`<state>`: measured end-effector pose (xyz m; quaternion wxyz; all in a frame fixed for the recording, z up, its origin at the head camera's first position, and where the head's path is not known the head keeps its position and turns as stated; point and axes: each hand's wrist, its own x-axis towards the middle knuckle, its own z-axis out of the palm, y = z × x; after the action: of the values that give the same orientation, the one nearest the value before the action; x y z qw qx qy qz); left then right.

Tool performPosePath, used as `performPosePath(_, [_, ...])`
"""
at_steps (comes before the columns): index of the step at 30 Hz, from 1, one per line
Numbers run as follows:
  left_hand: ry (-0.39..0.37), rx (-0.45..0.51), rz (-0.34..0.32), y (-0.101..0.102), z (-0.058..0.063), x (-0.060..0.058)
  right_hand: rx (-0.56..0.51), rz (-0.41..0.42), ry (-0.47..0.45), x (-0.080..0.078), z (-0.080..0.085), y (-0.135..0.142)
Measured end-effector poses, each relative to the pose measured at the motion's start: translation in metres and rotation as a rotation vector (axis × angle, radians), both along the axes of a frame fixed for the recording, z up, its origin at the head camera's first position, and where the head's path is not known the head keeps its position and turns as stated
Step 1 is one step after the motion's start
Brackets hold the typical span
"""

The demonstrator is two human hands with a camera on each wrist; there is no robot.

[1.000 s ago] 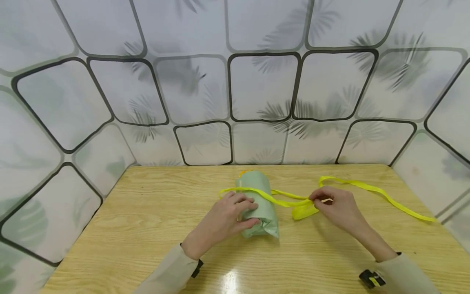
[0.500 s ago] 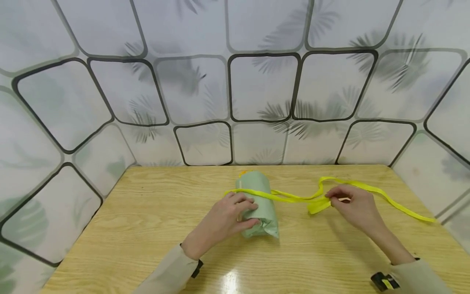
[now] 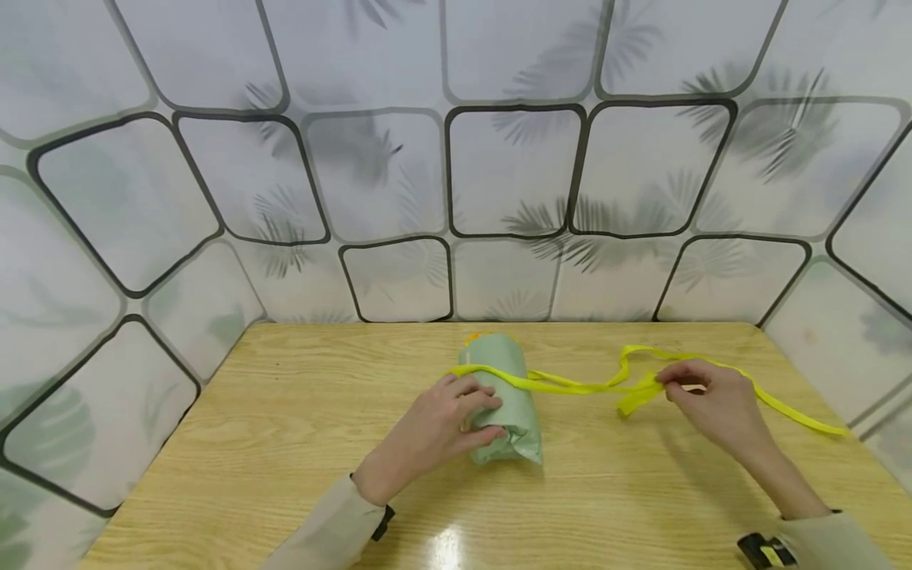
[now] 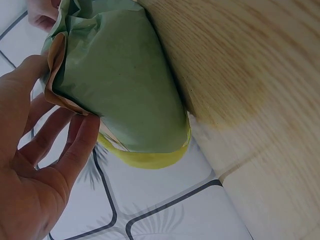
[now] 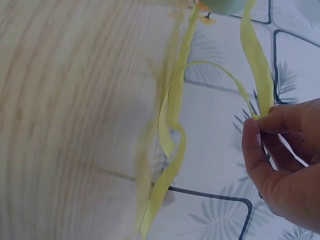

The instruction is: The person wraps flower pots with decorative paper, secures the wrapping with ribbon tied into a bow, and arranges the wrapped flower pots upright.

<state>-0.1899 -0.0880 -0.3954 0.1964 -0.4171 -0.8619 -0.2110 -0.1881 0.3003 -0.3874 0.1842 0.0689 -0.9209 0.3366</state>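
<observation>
A bundle wrapped in pale green paper [image 3: 508, 408] lies lengthwise on the wooden table, its near end crumpled and folded. My left hand [image 3: 445, 419] grips it from the left; in the left wrist view, thumb and fingertips [image 4: 90, 125] hold the folded paper edge, where a brown inner side shows. A yellow ribbon [image 3: 563, 386] crosses over the bundle, and a second length comes out from its right side. To the right, my right hand [image 3: 720, 400] pinches one ribbon part between thumb and forefinger, a short end hanging below. The bundle's contents are hidden.
The ribbon's other tail [image 3: 798, 412] curves along the table [image 3: 299, 412] toward its right edge. A small orange thing [image 3: 473, 338] shows at the bundle's far end. A patterned cloth wall [image 3: 399, 174] stands behind the table and along both sides.
My right hand has moved right, drawing the ribbon with it. The ribbon loop across the bundle has become tighter. My left hand and the bundle stay in place.
</observation>
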Motion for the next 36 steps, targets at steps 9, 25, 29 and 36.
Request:
performPosePath(9, [0.009, 0.004, -0.005, 0.000, 0.000, -0.001, 0.029, -0.001, -0.040, -0.001, -0.002, 0.002])
performPosePath(25, [-0.006, 0.005, -0.007, 0.001, -0.001, -0.001, -0.076, 0.432, -0.122, -0.007, -0.024, -0.098])
performPosePath(29, [-0.013, 0.000, 0.003, 0.001, 0.000, 0.000, -0.064, 0.454, -0.117, -0.010, -0.026, -0.112])
performPosePath(36, [-0.013, -0.001, 0.010, 0.000, 0.002, 0.000, -0.008, 0.424, -0.039, -0.014, -0.025, -0.121])
